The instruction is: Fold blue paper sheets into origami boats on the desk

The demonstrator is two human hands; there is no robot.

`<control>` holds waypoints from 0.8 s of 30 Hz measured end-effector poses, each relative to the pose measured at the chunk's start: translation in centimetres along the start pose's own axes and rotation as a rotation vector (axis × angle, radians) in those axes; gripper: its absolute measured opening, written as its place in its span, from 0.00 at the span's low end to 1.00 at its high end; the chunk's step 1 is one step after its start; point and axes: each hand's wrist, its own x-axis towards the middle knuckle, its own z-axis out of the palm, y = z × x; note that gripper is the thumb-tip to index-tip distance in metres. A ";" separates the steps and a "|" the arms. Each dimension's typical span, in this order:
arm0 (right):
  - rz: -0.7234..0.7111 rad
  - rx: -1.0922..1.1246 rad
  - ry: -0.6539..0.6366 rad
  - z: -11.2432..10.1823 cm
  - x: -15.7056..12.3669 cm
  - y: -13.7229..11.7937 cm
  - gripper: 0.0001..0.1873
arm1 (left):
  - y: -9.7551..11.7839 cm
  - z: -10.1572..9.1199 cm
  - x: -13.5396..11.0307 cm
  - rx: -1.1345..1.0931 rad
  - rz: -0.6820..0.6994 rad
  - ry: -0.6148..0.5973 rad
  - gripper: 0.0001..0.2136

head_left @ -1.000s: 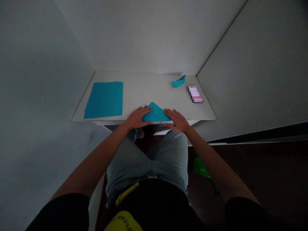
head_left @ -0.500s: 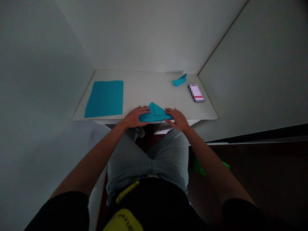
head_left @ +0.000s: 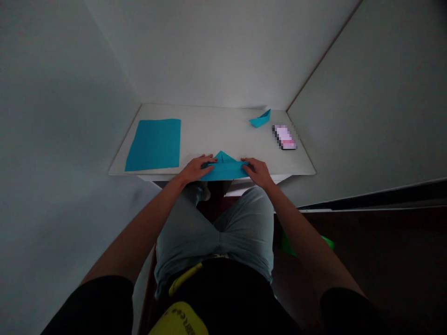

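Observation:
A partly folded sheet of blue paper (head_left: 225, 171) lies at the front edge of the white table, its triangular peak pointing away from me and a wide strip along the near side. At its left end, my left hand (head_left: 196, 168) grips the paper, thumb on the strip and fingers lying over the far side. My right hand (head_left: 257, 171) holds the right end in the same way, thumb near the strip's corner. The fingertips partly cover both ends of the paper.
On the white table (head_left: 213, 125), a flat blue sheet (head_left: 153, 144) lies to the left. A small folded blue paper boat (head_left: 260, 119) stands at the back right, near a phone (head_left: 284, 137) blurred by pixels. Walls enclose the back and sides.
The near strip of the folded paper now stands taller and overlaps more of the triangle's base. Both thumbs have shifted onto the strip. The view has tilted slightly.

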 end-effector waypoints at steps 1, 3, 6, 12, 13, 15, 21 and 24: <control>0.034 -0.006 0.020 0.2 0.1 0.0 0.22 | 0.0 0.1 0.0 -0.014 -0.021 0.018 0.22; 0.092 -0.016 0.064 0.6 0.4 0.0 0.23 | 0.1 0.2 0.0 -0.035 -0.056 0.045 0.24; 0.131 -0.054 0.140 1.1 0.7 -0.8 0.27 | 0.2 0.4 0.1 -0.023 -0.065 0.075 0.25; -0.091 -0.264 -0.011 3.3 -0.3 -5.9 0.27 | 0.0 0.9 0.2 0.070 -0.003 0.082 0.23; -0.150 -0.261 -0.078 3.9 -0.6 -6.7 0.29 | 0.0 0.9 0.2 0.082 0.010 0.077 0.22; -0.221 -0.245 -0.161 4.9 -1.1 -7.4 0.35 | -0.1 0.9 0.3 0.106 0.029 0.071 0.21; -0.178 -0.241 -0.165 3.4 -1.8 -4.2 0.44 | -0.1 1.1 0.3 0.220 0.051 0.039 0.20; -0.154 -0.277 -0.159 1.5 -2.2 -2.0 0.44 | 0.4 1.5 -0.1 0.312 0.035 0.068 0.21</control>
